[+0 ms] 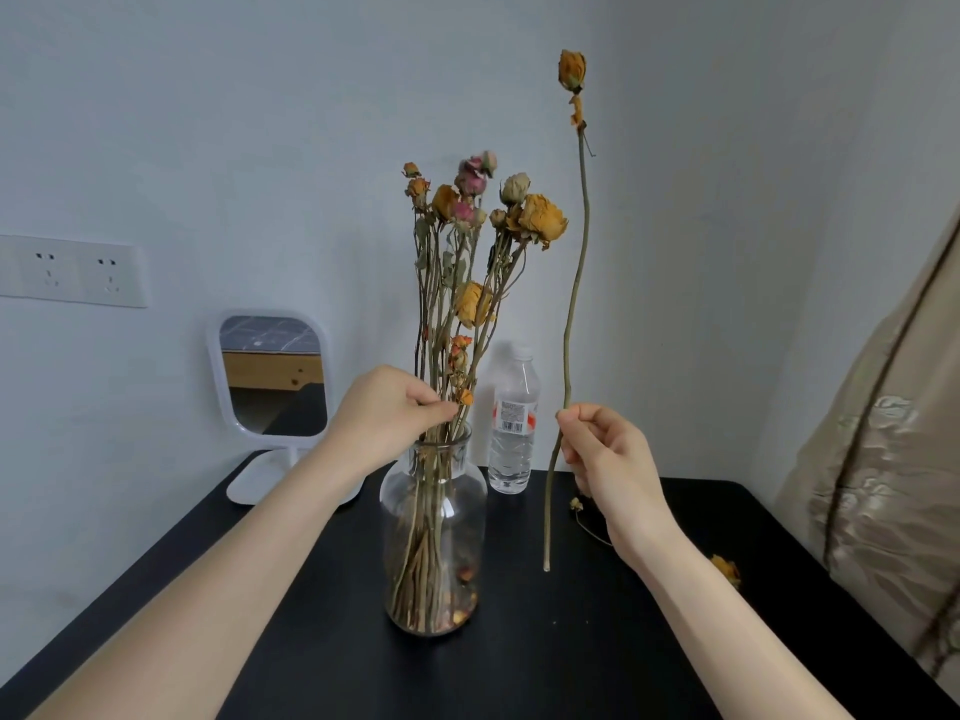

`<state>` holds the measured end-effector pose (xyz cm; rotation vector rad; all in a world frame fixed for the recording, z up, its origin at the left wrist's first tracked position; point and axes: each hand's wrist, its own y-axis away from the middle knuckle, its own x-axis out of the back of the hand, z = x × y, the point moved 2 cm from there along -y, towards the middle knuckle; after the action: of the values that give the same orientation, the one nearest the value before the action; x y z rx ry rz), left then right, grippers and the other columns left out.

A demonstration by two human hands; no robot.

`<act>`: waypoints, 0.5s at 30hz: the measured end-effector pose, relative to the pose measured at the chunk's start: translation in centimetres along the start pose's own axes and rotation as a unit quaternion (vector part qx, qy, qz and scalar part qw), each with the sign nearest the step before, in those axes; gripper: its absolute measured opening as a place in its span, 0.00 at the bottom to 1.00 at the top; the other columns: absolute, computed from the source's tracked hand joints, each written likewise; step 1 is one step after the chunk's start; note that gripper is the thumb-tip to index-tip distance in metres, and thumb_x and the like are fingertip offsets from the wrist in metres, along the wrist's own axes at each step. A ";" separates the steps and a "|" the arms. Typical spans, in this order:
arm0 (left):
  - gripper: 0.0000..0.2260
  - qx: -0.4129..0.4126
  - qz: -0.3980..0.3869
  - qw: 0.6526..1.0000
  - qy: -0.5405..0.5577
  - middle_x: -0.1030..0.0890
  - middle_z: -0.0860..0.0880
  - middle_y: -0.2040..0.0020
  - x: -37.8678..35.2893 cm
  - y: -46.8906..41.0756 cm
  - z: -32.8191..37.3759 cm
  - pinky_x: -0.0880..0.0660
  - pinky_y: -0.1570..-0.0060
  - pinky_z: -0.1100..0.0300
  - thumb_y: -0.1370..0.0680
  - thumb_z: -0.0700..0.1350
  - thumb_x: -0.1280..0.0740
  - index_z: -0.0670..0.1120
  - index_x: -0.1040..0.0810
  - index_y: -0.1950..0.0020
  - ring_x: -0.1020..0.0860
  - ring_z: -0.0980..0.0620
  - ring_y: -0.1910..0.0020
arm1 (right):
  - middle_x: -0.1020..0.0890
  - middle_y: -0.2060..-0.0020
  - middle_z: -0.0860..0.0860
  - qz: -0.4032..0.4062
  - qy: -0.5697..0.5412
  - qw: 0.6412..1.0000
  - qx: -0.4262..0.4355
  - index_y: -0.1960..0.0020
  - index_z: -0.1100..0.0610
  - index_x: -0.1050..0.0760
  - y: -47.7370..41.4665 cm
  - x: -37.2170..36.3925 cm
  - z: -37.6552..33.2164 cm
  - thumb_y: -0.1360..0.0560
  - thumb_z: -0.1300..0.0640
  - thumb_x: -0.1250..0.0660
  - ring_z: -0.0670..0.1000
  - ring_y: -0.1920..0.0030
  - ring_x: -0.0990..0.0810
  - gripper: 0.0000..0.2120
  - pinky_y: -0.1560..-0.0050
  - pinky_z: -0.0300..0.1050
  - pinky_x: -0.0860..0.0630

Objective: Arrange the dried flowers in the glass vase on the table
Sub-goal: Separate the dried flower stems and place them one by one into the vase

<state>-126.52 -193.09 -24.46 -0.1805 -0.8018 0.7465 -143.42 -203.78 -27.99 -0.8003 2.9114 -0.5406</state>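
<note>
left hand [387, 410] pinched bunched stems [441, 356] above glass vase [434, 543] | right hand [608, 459] pinched single dried rose [571, 70], upright, beside vase

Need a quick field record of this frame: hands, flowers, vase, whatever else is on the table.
left hand: pinches the flower bunch by its stems, just above the vase mouth
right hand: pinches a single long stem, roughly upright, outside the vase, to its right
glass vase: upright on the black table, holds the bunch
behind vase: water bottle, white mirror
loose: dried bloom on the table, far right
</note>
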 end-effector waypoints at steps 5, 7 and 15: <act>0.08 -0.025 0.128 0.991 -0.014 0.26 0.55 0.73 0.3 0.9 -0.3 0.31 0.67 0.65 0.30 0.56 0.30 0.52 0.21 0.61 0.26 0.58 0.70 | 0.28 0.74 0.45 0.001 -0.023 1.000 0.010 0.56 0.56 0.25 -0.5 -0.2 -1.0 0.21 0.60 0.39 0.39 0.78 0.32 0.06 0.77 0.27 0.36; 0.13 -0.041 0.209 0.977 0.030 0.27 0.55 0.69 -0.1 1.9 -1.0 0.32 0.65 0.66 0.32 0.58 0.30 0.51 0.25 0.56 0.27 0.58 0.68 | 0.28 0.74 0.46 0.003 -0.034 0.999 0.024 0.57 0.57 0.25 -0.8 -0.3 -1.8 0.21 0.61 0.39 0.39 0.78 0.32 0.07 0.77 0.27 0.36; 0.41 0.066 0.061 0.985 0.151 0.32 0.54 0.35 -5.2 3.1 -5.4 0.34 0.39 0.58 0.38 0.60 0.26 0.50 0.40 0.31 0.32 0.54 0.35 | 0.29 0.72 0.48 0.026 -0.063 0.995 0.066 0.58 0.56 0.27 -2.1 -1.7 -5.1 0.21 0.61 0.40 0.40 0.79 0.33 0.08 0.76 0.28 0.37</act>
<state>-126.76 -193.64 -32.54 -0.2191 -0.4555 0.8600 -141.83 -202.99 -22.54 -0.7115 2.7402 -0.6444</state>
